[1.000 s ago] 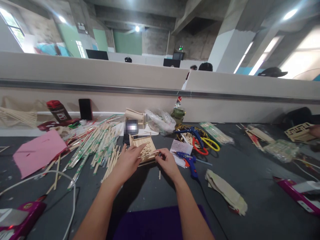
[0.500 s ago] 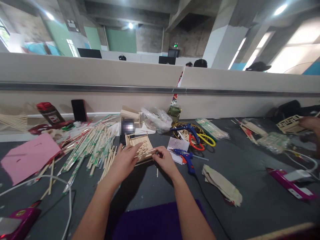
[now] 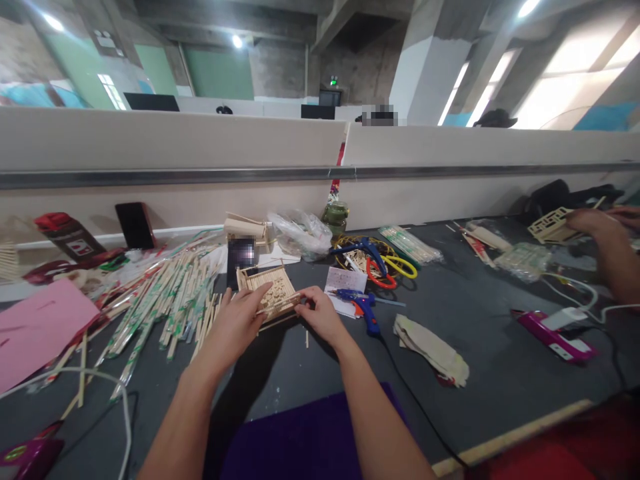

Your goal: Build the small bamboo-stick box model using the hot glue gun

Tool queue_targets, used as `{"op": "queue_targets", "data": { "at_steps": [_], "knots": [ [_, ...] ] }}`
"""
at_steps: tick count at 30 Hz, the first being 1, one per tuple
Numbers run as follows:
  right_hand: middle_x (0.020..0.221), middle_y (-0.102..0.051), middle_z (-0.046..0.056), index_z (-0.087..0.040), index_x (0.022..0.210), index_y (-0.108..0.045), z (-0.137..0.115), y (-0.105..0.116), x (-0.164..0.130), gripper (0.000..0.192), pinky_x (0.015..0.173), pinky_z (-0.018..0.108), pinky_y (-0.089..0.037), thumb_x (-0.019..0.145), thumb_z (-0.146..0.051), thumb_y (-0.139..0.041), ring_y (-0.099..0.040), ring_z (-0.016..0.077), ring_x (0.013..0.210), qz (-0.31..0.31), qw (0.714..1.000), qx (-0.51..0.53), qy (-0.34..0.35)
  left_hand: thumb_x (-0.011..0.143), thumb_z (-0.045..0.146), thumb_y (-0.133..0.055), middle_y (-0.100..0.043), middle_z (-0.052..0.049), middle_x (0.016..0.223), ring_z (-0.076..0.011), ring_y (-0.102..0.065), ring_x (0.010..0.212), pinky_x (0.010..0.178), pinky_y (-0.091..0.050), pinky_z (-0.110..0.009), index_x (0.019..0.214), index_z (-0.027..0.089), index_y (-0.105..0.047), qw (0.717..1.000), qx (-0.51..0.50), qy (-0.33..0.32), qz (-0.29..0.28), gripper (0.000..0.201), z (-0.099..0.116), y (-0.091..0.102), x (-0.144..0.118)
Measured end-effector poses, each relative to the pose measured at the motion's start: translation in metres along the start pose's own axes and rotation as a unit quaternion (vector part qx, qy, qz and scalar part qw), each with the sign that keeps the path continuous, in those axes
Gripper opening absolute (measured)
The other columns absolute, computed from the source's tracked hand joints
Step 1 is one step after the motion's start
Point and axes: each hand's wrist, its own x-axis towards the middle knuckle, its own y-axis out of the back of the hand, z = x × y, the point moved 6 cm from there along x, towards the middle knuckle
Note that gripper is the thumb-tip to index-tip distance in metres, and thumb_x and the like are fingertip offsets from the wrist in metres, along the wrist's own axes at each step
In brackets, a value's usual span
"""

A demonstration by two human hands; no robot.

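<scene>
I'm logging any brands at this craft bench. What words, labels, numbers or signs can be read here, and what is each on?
No text here can be read.
Red-capped bottle: white label, print too small.
Paper slip beside the blue glue gun: faint writing, blurred.
Chopstick wrappers: green marks, illegible.
Green sign on the far wall: too small.
The left hand and right hand hold a stick tray with no lettering visible.

The left hand (image 3: 234, 325) covers the near left edge of the small wooden stick frame (image 3: 267, 298); what its fingers grip cannot be told. A pixelated patch hides the dark upright object (image 3: 241, 254) behind it. The flat pink paper sheet (image 3: 35, 327) is cut off by the left edge.
</scene>
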Motion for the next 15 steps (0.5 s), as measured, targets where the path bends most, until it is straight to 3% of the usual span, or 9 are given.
{"op": "queue_targets", "data": {
  "at_steps": [15],
  "knots": [
    [0.09, -0.054, 0.0, -0.019, 0.093, -0.07, 0.004, -0.0009, 0.0014, 0.026, 0.069, 0.026, -0.042, 0.071, -0.008, -0.059, -0.049, 0.012, 0.07, -0.005, 1.0, 0.005, -0.011, 0.085, 0.015, -0.055, -0.068, -0.01, 0.113, -0.0297, -0.057, 0.114, 0.105, -0.033, -0.057, 0.138, 0.021, -0.044, 1.0, 0.022, -0.008, 0.008, 0.054, -0.0006, 0.0001, 0.0012]
  ]
}}
